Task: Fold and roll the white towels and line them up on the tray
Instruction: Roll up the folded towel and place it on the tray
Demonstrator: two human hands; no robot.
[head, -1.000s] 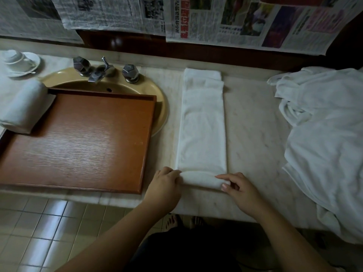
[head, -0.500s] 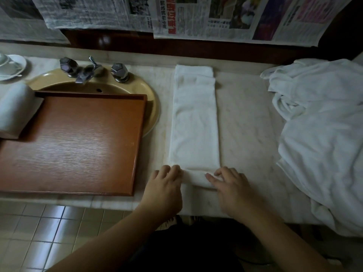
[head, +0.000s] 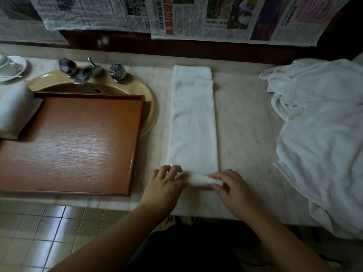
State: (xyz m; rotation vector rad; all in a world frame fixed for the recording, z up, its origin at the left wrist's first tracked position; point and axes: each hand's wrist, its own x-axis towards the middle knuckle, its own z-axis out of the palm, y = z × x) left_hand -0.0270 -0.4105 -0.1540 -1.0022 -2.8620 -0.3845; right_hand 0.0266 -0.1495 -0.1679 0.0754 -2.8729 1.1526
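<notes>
Folded towel (head: 193, 122): white, a long narrow strip flat on marble counter (head: 243, 122), between tray (head: 78, 146) and heap (head: 322, 134); long axis running from near edge toward back wall, far end squared off just short of wall, near end turned up into a small roll (head: 198, 179) lying crosswise. Left hand (head: 165, 185): at roll's left end, fingers curled over it, gripping. Right hand (head: 229, 187): at roll's right end, fingertips (head: 214, 176) pinching the rolled edge. Tray: brown wood, low rim, set partly over tan sink (head: 145, 95), bare but for one rolled towel (head: 14, 108) at its far left corner, long axis slanting from near-left to far-right. Heap: loose white towels, right side of counter, draping over front edge. Taps (head: 88, 70): metal, behind sink. Cup and saucer (head: 9, 67): white, far left. Newspaper sheets (head: 196, 14): hung along wall; red headline characters and columns of small print, too blurred to read.
</notes>
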